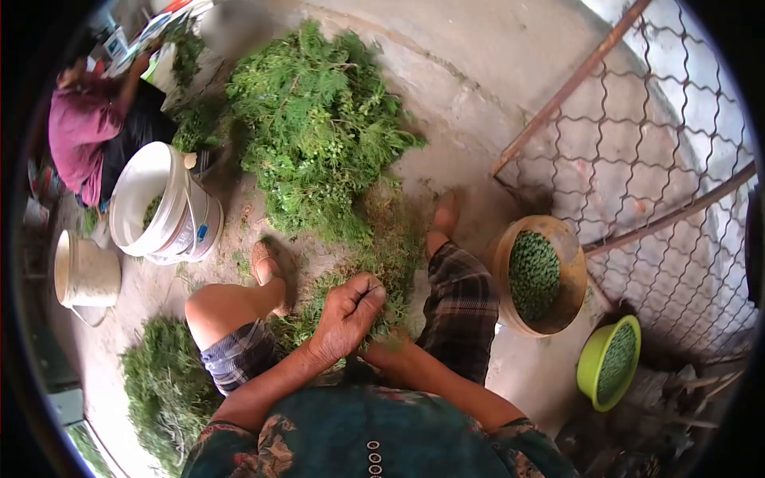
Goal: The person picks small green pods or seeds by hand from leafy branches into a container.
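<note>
My left hand (348, 313) is closed in front of my body, thumb pressed against the curled fingers. What it grips, if anything, is hidden. My right hand (390, 350) is just below and right of it, blurred, with bits of greenery around its fingers; whether it is closed does not show. Loose leafy sprigs (315, 299) lie on the floor beneath both hands, between my knees. Beyond them rises a large heap of green leafy branches (319, 135).
A bucket of small green pieces (534, 275) and a lime-green basin (590, 362) stand at right by wire mesh (629, 159). White buckets (195, 227) and a cream bucket (88, 271) stand left. Another leafy pile (167, 390) lies lower left. A person in maroon (84, 119) sits upper left.
</note>
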Demonstrator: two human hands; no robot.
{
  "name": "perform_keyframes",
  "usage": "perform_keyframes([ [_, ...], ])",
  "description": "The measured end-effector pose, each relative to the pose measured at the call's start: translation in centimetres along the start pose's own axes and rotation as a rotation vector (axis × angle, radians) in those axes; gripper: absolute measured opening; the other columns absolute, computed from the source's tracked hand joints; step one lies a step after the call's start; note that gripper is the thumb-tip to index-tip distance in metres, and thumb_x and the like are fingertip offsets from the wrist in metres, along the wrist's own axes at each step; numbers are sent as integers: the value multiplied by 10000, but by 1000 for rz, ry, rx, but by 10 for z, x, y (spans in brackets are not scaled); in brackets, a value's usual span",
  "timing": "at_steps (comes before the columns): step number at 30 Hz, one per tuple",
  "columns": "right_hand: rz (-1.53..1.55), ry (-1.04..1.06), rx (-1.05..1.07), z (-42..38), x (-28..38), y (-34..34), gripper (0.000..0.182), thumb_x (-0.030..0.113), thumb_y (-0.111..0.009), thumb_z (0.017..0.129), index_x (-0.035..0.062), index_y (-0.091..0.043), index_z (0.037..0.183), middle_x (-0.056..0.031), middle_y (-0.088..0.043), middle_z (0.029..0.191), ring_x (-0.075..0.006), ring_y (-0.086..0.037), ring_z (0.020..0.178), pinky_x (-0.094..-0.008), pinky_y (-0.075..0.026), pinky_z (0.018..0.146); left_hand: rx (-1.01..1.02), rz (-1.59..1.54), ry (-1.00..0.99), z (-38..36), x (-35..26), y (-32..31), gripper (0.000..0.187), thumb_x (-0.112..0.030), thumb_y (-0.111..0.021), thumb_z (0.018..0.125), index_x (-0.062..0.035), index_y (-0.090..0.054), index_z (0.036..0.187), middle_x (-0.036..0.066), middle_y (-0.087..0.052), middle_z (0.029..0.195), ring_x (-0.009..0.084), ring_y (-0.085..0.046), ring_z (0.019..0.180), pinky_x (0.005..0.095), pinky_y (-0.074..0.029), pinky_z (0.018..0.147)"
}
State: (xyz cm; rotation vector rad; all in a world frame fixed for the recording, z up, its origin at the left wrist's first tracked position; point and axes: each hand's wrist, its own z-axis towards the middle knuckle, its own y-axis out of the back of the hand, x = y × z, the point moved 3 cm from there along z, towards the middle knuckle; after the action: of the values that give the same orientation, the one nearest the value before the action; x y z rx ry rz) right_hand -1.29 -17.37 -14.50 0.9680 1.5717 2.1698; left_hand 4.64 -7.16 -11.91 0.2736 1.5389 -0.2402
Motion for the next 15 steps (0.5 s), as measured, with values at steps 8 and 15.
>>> perform_keyframes([
  [8,297,-133,239,-18,2,1,427,54,-576,725,130,-525,1142,-115,-569,972,-277,-549,954,-396,-402,877,240,190,9,5,-22,-2,160,-141,-504,888,-16,-497,788,21,-436,660,100,-416,640,272,-378,577],
  [15,787,-248,48,-45,36,29,412,5,-524,769,108,-498,1168,-168,-547,1069,-262,-550,939,-353,-426,844,315,128,-264,-31,-64,-22,170,-135,-522,896,-27,-511,766,-11,-439,656,77,-407,620,252,-371,548],
])
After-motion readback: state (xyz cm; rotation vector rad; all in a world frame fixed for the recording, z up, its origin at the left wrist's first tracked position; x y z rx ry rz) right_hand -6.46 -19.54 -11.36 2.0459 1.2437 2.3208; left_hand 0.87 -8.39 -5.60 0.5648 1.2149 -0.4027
